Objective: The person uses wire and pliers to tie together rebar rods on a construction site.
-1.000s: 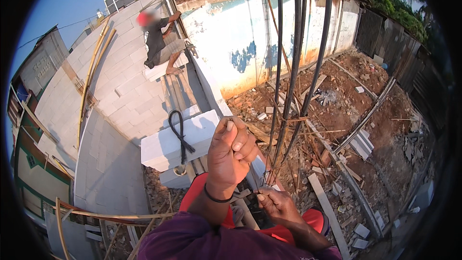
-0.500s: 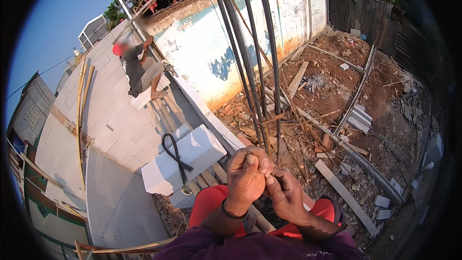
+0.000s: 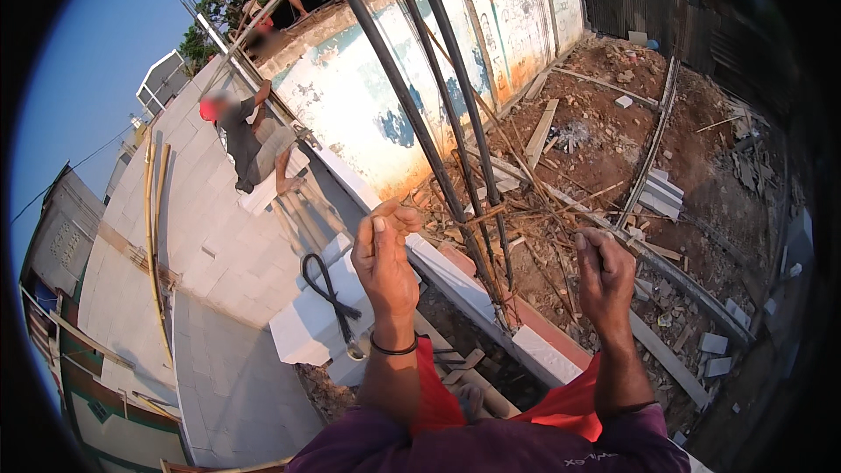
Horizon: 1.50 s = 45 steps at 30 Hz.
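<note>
My left hand point(image 3: 385, 250), with a dark band round its wrist, is raised in front of the white block. Its thumb and fingers are pinched; anything between them is too thin to make out. Well apart from it, my right hand point(image 3: 604, 276) is held up over the rubble, fingers curled against the thumb, and what it grips, if anything, is hidden. Between and beyond both hands stand several dark upright bars point(image 3: 455, 88). A looped bundle of black tie wire point(image 3: 328, 289) lies on the white block point(image 3: 302, 326), near my left forearm.
A person in a red cap point(image 3: 241, 136) sits on the left by the wall point(image 3: 350, 96); others are up behind. A low block wall point(image 3: 543, 355) runs below the bars. Planks point(image 3: 670, 359) and rubble lie at right. Bamboo poles point(image 3: 158, 236) rest on the pale block wall at left.
My hands were together at the fingertips and have moved apart, the left going left and up, the right going right and up. The view has shifted slightly.
</note>
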{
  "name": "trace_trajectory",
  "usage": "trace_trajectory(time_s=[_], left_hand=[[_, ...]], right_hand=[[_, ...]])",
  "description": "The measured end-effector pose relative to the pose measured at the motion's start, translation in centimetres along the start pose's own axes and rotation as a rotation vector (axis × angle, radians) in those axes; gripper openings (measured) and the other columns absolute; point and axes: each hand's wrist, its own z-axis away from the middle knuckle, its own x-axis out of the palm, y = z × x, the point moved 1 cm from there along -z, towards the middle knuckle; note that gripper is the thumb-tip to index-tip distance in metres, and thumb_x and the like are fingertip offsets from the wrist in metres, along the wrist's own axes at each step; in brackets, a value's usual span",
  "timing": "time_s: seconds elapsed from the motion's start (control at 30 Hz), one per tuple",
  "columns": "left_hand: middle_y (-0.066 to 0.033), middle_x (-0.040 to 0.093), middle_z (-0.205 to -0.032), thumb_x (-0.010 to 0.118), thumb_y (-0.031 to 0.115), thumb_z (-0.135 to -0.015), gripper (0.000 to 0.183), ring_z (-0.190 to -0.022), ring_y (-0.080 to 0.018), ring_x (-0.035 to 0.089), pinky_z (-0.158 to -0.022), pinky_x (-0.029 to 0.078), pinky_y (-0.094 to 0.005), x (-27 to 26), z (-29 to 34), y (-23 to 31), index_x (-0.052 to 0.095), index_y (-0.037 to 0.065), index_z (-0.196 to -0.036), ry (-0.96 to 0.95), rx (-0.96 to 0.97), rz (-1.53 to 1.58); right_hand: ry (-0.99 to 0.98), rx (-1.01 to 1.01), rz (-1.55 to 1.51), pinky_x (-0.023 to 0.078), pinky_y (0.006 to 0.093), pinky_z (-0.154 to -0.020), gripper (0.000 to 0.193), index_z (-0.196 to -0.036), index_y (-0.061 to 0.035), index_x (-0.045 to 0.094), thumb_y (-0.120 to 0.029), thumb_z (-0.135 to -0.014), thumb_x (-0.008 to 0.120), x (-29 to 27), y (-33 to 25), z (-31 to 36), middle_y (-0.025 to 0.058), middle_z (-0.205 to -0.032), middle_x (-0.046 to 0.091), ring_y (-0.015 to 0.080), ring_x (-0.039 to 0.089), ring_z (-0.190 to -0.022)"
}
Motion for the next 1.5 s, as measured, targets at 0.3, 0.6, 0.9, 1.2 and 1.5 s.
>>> trace_trajectory(time_s=[0.3,0.6,0.9,1.2,1.5], left_hand=[[-0.0128,0.069,-0.112,0.065,0.026,-0.098,0.037,-0.104,-0.0248,0.067,-0.093,0.055,-0.0401,-2.6,-5.9,-12.3,0.060,-0.001,-0.123,-0.383,-0.426,0.412],[-0.0184,0.072,-0.110,0.072,0.019,-0.090,0.035,-0.095,-0.0311,0.073,-0.079,0.062,-0.0450,-0.9,-7.0,-14.0,0.066,0.001,-0.120,-0.497,-0.560,0.626],[-0.0148,0.074,-0.094,0.065,0.024,-0.095,0.026,-0.081,-0.0281,0.074,-0.069,0.063,-0.0411,0.9,-7.7,-14.0,0.070,0.003,-0.110,-0.500,-0.799,0.753],[-0.0145,0.074,-0.098,0.072,0.035,-0.091,0.039,-0.092,-0.0247,0.073,-0.080,0.058,-0.0364,-0.3,-9.1,-12.4,0.069,0.001,-0.110,-0.731,-0.932,0.780],[-0.0068,0.071,-0.089,0.071,0.032,-0.094,0.027,-0.081,-0.0114,0.066,-0.072,0.050,-0.0281,0.2,-10.0,-11.2,0.070,0.006,-0.090,-0.707,-1.123,0.610]], right_hand=[[-0.300,-0.067,-0.128,0.054,0.0428,-0.081,0.019,-0.106,0.0012,0.069,-0.011,-0.092,0.067,5.7,0.6,-6.7,0.0206,-0.101,0.071,0.0381,0.069,-0.093],[-0.344,0.029,-0.082,0.051,0.0368,-0.076,0.026,-0.107,0.0025,0.066,0.003,-0.081,0.060,6.6,-1.3,-7.2,0.0214,-0.091,0.067,0.0310,0.067,-0.081],[-0.429,0.075,-0.080,0.050,0.0341,-0.079,0.027,-0.105,0.0028,0.064,0.006,-0.079,0.058,7.3,-1.6,-8.3,0.0187,-0.087,0.067,0.0197,0.066,-0.084],[-0.872,0.331,-0.117,0.048,0.0310,-0.068,0.010,-0.095,0.0030,0.069,-0.006,-0.092,0.067,5.6,-4.5,-16.1,0.0057,-0.079,0.066,0.0122,0.060,-0.076],[-1.313,0.042,0.249,0.048,0.0445,-0.074,0.015,-0.088,-0.0005,0.066,-0.015,-0.091,0.064,7.7,-7.3,-24.4,0.0166,-0.083,0.065,0.0361,0.062,-0.080]])
